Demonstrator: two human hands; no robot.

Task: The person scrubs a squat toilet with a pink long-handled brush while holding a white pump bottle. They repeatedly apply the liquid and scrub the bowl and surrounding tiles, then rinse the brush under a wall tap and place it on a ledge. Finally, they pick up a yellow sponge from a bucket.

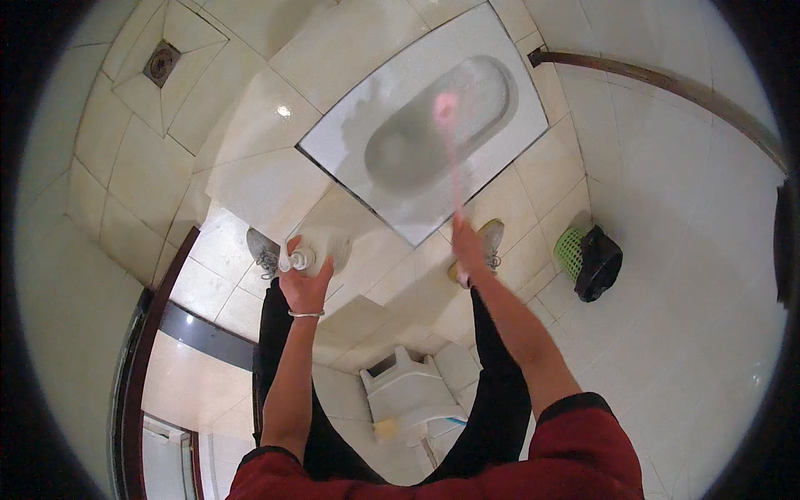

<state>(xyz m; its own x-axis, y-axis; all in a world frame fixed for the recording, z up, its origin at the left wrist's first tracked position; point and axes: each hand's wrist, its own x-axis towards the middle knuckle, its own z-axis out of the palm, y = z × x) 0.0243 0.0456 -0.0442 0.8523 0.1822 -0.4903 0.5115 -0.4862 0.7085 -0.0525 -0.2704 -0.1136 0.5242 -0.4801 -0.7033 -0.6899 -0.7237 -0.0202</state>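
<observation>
My left hand [305, 284] holds a pump bottle [302, 258] with a white pump head, its thumb and fingers spread around it. Much of the bottle's body is pale and blurred against the tiles. In my right hand [467, 247] is the handle of a pink toilet brush [455, 172], which reaches out over a white squat toilet [400, 215]. The blurred pink brush head appears over the toilet's oval basin; whether it touches the surface I cannot tell.
A green lattice waste basket [567, 251] with a black bag stands by the right wall. Behind my legs is a white plastic stool [409, 384]. A floor drain [162, 64] lies at upper left, a dark door frame [164, 281] at left, and a brown pipe [650, 78] along the right wall.
</observation>
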